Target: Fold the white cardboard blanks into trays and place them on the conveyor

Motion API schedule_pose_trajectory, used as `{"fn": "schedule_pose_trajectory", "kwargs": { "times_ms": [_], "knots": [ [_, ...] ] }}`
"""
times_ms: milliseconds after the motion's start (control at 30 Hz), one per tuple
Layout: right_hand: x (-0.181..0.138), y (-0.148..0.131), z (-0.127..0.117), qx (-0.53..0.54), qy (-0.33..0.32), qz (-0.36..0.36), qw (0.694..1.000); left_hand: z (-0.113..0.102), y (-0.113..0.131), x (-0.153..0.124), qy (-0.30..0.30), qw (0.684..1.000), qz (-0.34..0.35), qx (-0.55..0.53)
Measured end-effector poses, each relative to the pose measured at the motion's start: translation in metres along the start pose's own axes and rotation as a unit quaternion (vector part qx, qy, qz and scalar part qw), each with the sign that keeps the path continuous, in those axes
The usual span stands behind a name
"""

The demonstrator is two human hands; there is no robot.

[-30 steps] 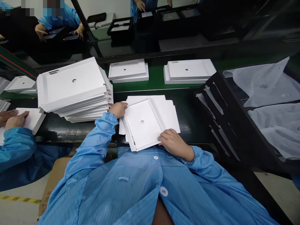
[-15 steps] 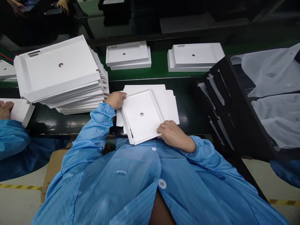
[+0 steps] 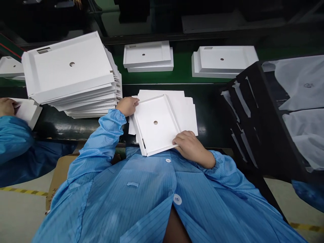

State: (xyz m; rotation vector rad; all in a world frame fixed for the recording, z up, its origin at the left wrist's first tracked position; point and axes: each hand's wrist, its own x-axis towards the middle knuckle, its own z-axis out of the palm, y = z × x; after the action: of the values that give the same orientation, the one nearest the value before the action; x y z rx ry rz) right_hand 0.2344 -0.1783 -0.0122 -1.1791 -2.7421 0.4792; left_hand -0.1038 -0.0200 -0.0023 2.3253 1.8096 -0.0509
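A shallow white cardboard tray (image 3: 162, 130) with a round hole in its middle lies tilted toward my body, over the front edge of the bench. My left hand (image 3: 127, 106) grips its far left corner, fingers curled over the rim. At the near right corner, my right hand (image 3: 189, 145) is closed on the edge, with the thumb hidden. Beneath the tray, flat white sheets (image 3: 187, 116) stick out on the far and right sides. Left of my left hand rises a tall, leaning stack of similar white trays (image 3: 88, 71).
On the green strip behind stand white boxes (image 3: 149, 60) and more white boxes (image 3: 227, 62). A black slotted case (image 3: 273, 135) holding white-wrapped items is at the right. A co-worker's hand (image 3: 7, 106) touches a white box at the left. A brown carton (image 3: 59, 175) sits below the bench.
The view has shifted slightly, so most things appear a little farther right. Both my hands keep their hold on the tray. The co-worker's hand at the left has changed its pose.
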Motion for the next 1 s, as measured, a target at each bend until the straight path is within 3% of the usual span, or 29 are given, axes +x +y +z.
{"fn": "schedule_pose_trajectory", "kwargs": {
  "times_ms": [333,733,900,1000],
  "knots": [
    [0.021,-0.04,0.028,-0.023,0.079,-0.2,0.976,0.002,0.002,-0.007,-0.016,1.0,-0.022,-0.007],
    [0.014,-0.034,0.034,0.02,0.129,-0.179,0.975,-0.009,0.006,-0.021,0.015,0.998,-0.021,-0.048],
    [0.007,-0.038,0.01,0.004,0.133,-0.189,0.973,-0.035,0.012,-0.04,0.095,0.992,0.012,-0.083],
    [-0.003,-0.038,-0.007,0.004,0.208,-0.209,0.956,-0.061,0.017,-0.06,0.156,0.981,0.05,-0.103]
  ]
}}
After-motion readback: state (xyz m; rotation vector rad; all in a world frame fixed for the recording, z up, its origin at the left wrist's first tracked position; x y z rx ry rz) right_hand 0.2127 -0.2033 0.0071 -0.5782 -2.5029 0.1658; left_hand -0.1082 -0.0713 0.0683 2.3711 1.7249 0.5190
